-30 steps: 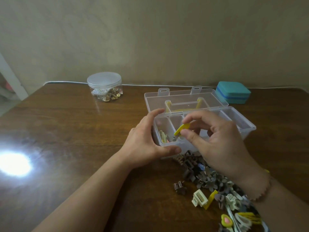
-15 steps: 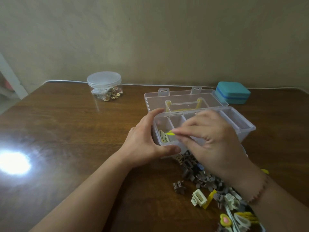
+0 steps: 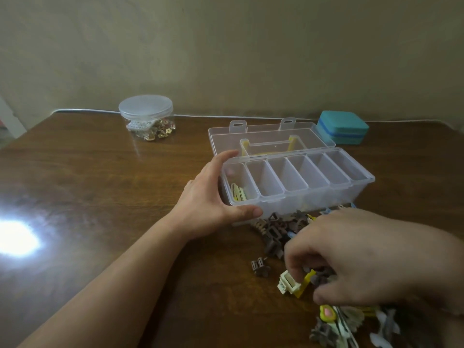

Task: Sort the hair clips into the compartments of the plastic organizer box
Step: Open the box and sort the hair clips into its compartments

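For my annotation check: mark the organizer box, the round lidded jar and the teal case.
organizer box [image 3: 361, 177]: head view, bare right rim.
round lidded jar [image 3: 145, 106]: head view, middle of lid.
teal case [image 3: 342, 121]: head view, middle of top face.

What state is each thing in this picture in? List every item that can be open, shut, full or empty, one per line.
Organizer box: lid open, leftmost compartment holds yellow clips, the others look empty.
Round jar: lid on, small items inside.
Teal case: shut.
Left hand: holds the box's end.
Right hand: fingers curled over the clip pile; grip hidden.
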A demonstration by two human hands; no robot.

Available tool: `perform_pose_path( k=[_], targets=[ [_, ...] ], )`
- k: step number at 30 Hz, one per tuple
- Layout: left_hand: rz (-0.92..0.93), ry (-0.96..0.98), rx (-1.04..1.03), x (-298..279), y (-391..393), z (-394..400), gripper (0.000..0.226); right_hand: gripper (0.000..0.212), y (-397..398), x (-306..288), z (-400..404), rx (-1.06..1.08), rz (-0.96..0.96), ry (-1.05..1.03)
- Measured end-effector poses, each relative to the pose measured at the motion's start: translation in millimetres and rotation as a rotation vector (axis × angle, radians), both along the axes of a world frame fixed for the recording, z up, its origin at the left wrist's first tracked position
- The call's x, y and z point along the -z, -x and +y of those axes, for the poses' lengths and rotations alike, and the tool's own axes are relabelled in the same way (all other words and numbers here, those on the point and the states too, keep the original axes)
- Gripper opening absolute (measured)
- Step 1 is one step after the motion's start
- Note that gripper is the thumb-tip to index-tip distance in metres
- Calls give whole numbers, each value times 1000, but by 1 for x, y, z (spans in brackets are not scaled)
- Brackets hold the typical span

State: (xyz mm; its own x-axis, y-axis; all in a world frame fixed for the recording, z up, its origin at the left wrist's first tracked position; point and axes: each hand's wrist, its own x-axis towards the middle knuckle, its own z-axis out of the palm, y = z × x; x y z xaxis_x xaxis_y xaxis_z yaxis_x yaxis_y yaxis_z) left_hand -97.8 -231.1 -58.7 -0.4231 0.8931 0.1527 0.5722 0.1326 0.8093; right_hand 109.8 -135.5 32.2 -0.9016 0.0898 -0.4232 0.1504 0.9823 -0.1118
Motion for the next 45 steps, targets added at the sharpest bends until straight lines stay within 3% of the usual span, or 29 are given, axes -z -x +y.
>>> perform_pose_path(
  k=[4, 11, 20, 27, 32, 39, 42, 45],
  targets=[
    [-8, 6, 3, 0, 1, 1, 108, 30, 2, 3, -4, 32, -16, -142],
    [20, -6, 9, 1, 2, 0, 107, 2, 8, 10, -12, -6, -10, -216],
    [10, -1, 19, 1, 3, 1, 108, 18, 1, 4, -8, 74, -41, -375],
    [11, -5, 18, 2, 3, 0, 109, 8, 1, 6, -8, 73, -19, -299],
    [5, -5, 14, 1, 3, 1, 110, 17, -1, 4, -7, 82, -34, -280],
    [5, -2, 9, 1, 3, 0, 110, 11, 0, 8, 4, 73, 2, -104],
    [7, -7, 9, 2, 3, 1, 110, 11, -1, 1, 15, 137, 105, 67],
    [14, -15, 16, 3, 4, 1, 109, 10, 11, 10, 21, 315, 515, 315]
  ],
)
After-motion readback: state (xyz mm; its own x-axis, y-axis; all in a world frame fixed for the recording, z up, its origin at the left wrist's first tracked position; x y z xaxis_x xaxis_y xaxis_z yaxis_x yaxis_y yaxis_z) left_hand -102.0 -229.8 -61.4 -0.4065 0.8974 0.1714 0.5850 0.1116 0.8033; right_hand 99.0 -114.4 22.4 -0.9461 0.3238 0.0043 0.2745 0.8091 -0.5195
